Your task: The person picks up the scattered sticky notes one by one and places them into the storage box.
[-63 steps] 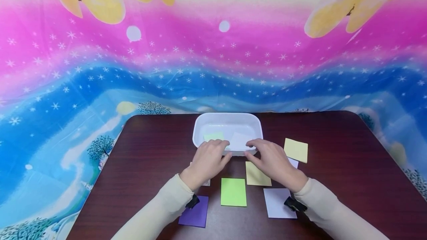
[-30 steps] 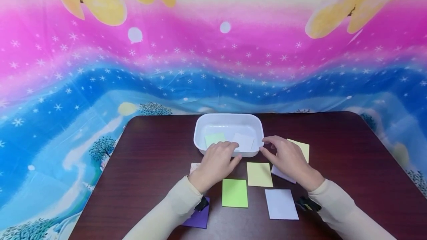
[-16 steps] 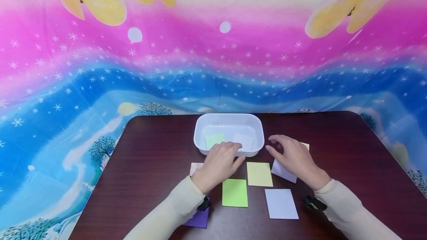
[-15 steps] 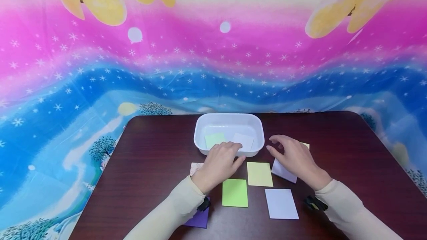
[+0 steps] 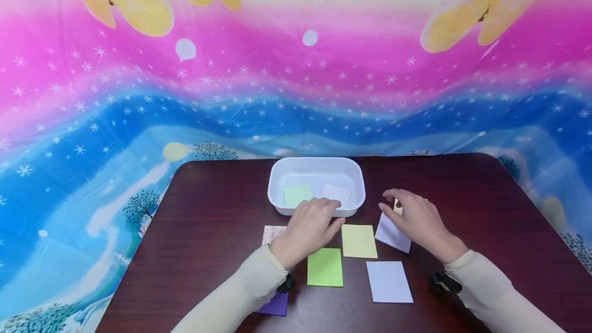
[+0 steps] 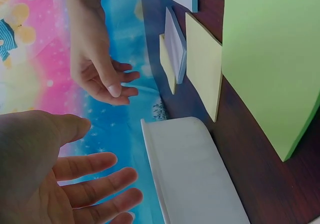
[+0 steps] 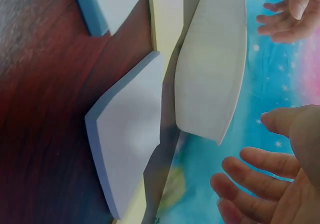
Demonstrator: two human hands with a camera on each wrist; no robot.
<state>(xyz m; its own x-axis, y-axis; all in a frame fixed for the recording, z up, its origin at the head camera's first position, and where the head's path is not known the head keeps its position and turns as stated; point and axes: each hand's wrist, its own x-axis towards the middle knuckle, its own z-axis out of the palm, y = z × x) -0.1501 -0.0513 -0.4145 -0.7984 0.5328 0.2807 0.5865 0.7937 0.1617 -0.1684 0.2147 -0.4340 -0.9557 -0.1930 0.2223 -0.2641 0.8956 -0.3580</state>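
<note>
My left hand (image 5: 307, 230) hovers before the near rim of a white plastic container (image 5: 316, 165), its fingers loosely bent and holding nothing. Inside lie a pale green square (image 5: 297, 194) and a white one (image 5: 336, 195). To the right, my right hand (image 5: 423, 224) hangs with relaxed, spread fingers above a lilac sticky-note pad (image 5: 392, 234). It mostly hides a yellow pad behind; that pad's edge (image 5: 398, 206) shows past the fingers. In the right wrist view nothing touches the fingers (image 7: 260, 179). The left wrist view shows bare fingers (image 6: 95, 189) beside the container.
On the dark wooden table (image 5: 222, 194) lie a yellow pad (image 5: 359, 241), a green pad (image 5: 325, 267) and a pale lilac pad (image 5: 389, 281). A patterned pad (image 5: 273, 234) and a purple pad (image 5: 275, 305) are partly covered by the left arm. A printed cloth (image 5: 296, 91) hangs behind.
My right hand has moved right, away from the container's near edge, to above the lilac pad. My left hand has shifted slightly right. The pads have stayed in place.
</note>
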